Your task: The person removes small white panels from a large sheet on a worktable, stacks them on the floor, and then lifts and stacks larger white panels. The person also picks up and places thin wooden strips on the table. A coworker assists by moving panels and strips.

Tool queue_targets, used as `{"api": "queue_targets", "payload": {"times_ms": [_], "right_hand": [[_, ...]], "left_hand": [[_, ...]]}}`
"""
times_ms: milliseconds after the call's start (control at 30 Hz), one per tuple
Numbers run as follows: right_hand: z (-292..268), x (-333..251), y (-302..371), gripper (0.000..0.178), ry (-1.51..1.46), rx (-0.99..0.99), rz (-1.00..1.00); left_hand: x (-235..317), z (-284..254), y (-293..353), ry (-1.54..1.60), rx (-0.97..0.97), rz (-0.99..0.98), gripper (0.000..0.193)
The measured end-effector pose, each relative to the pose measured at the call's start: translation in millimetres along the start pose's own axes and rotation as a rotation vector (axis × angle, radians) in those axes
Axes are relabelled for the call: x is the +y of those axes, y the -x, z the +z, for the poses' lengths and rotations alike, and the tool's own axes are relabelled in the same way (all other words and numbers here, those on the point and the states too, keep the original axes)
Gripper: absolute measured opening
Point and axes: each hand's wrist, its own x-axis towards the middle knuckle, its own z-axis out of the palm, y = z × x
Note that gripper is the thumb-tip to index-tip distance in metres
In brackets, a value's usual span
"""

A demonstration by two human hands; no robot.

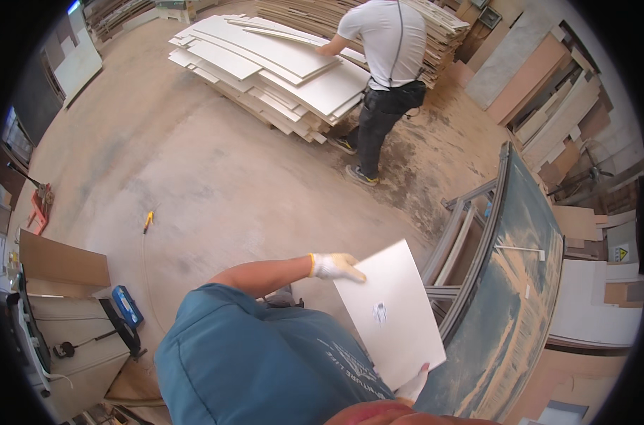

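Observation:
A white rectangular board (396,312) with a small bluish mark near its middle is held up in front of me, tilted. My left hand (336,267), in a white knit glove with a yellow cuff edge, grips the board's far left corner, thumb on its face. At the near end, my right hand (412,386), also in a white glove, closes on the board's edge with a reddish fingertip over it; the rest of its fingers are hidden. Close by on the right stands a dark green-topped table (531,283) strewn with sawdust, its metal frame showing.
A co-worker (389,64) in a white shirt handles boards on a large stack of white boards (279,64). A yellow-handled tool (148,221) with a cord lies on the floor. To the left sits a blue box (127,306); board offcuts (570,113) lean at right.

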Motion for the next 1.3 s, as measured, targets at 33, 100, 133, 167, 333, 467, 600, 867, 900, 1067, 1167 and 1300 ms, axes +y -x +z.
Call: {"api": "queue_targets", "payload": {"times_ms": [33, 100, 133, 167, 333, 467, 600, 867, 900, 1067, 1167, 1300], "right_hand": [[33.9, 0.8, -25.3, 0.071, 0.026, 0.009, 0.029], [104.9, 8.9, -77.0, 0.071, -0.079, -0.233, 0.074], [140.4, 13.3, -103.1, 0.069, -0.061, -0.255, 0.104], [176.6, 17.8, -128.2, 0.067, -0.077, -0.412, 0.124], [392.7, 69.7, -253.0, 0.059, 0.133, -0.384, 0.228], [604.0, 137.1, -309.0, 0.054, 0.302, -0.688, 0.302], [807.8, 214.0, -297.4, 0.051, 0.270, -1.014, 0.590], [1066.4, 354.2, -212.6, 0.044, 0.659, -1.397, 0.576], [1088.9, 370.9, -213.7, 0.045, 0.712, -1.441, 0.593], [1182.2, 427.0, -259.2, 0.064, 0.767, -1.342, 0.797], [1239.3, 438.9, -288.7, 0.062, 0.619, -1.290, 0.800], [1297.4, 449.6, -321.3, 0.055, 0.442, -1.175, 0.755]], "left_hand": [[8.2, -29.6, 16.6, -0.002, 0.073, -0.015, 0.060], [20.5, -91.6, 46.9, -0.002, 0.198, -0.017, 0.062], [22.1, -122.7, 62.4, 0.033, 0.259, -0.009, 0.063], [21.2, -154.3, 78.7, 0.063, 0.319, -0.011, 0.063], [-13.3, -293.8, 173.7, 0.470, 0.683, 0.234, 0.078], [-14.0, -347.6, 273.1, 0.710, 0.645, 0.750, 0.106], [4.5, -355.7, 309.9, 0.776, 1.037, 1.149, 0.102], [-8.1, -497.2, 306.4, 1.033, 1.461, 1.259, 0.069], [-11.7, -518.5, 316.9, 1.008, 1.409, 1.305, 0.057], [-2.9, -667.7, 357.0, 1.101, 1.383, 1.134, 0.056], [33.5, -777.2, 362.3, 1.178, 1.286, 1.037, 0.050], [99.1, -913.0, 363.0, 1.170, 1.194, 0.831, 0.043]]}}
